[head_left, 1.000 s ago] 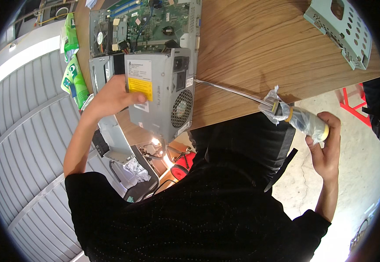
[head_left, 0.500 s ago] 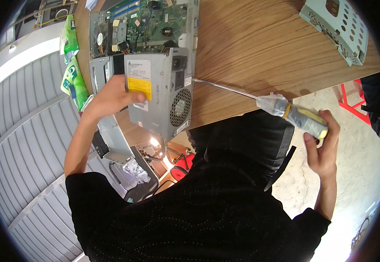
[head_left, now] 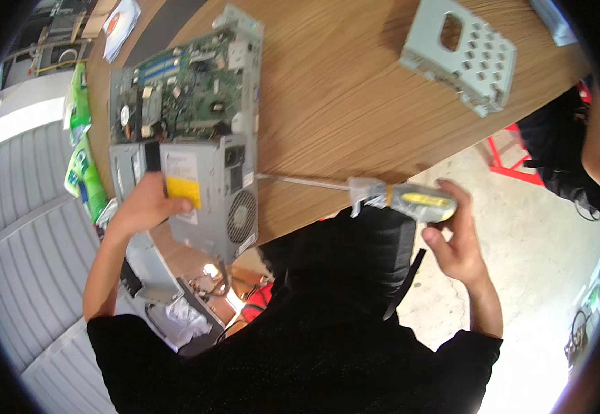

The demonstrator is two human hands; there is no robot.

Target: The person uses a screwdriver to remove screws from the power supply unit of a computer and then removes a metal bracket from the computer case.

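An opened desktop computer case (head_left: 253, 90) lies on the wooden table, its green circuit board (head_left: 207, 93) exposed. At its near end sits a grey power supply (head_left: 210, 231) with a yellow label and a round fan grille. My left hand (head_left: 144, 205) grips the power supply from its left side, thumb pressed on the label. With thumb and fingers, my right hand (head_left: 462, 241) holds the handle end of a yellow-and-grey screwdriver (head_left: 417, 201) partly wrapped in clear plastic. The shaft points left, its tip at the case's rear panel beside the power supply; whether it sits in a screw is too small to tell.
A perforated metal bracket (head_left: 431, 38) lies on the table (head_left: 327, 90) at the far right. Green packets (head_left: 84, 172) line the left edge. Another person's arm (head_left: 595, 138) and a red metal frame (head_left: 510, 169) are beyond the table on the right.
The whole view has shifted, so case, hands and screwdriver appear further left and lower, and more of the table shows. Both hands keep their holds, and the screwdriver tip stays at the rear panel.
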